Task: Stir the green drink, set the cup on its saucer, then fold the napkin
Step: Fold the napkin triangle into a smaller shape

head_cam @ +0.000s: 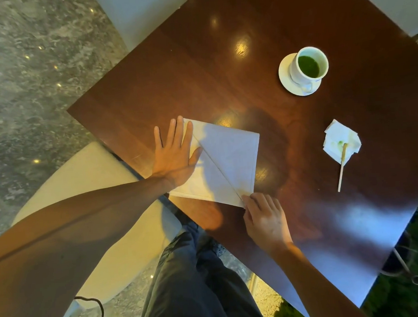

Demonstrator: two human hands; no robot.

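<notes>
A white napkin (230, 157) lies on the dark wooden table (198, 73) with a diagonal crease from its upper left to its lower right. My left hand (175, 158) lies flat, fingers spread, on the napkin's left part. My right hand (265, 218) pinches the napkin's near right corner at the end of the crease. A white cup (310, 65) of green drink stands on its white saucer (285, 76) at the far right.
A crumpled white tissue (341, 139) with green stains lies to the right, with a wooden stir stick (341, 168) resting on it. A pale chair seat (95, 189) sits under the table's left corner. A cable (97, 309) hangs at lower left.
</notes>
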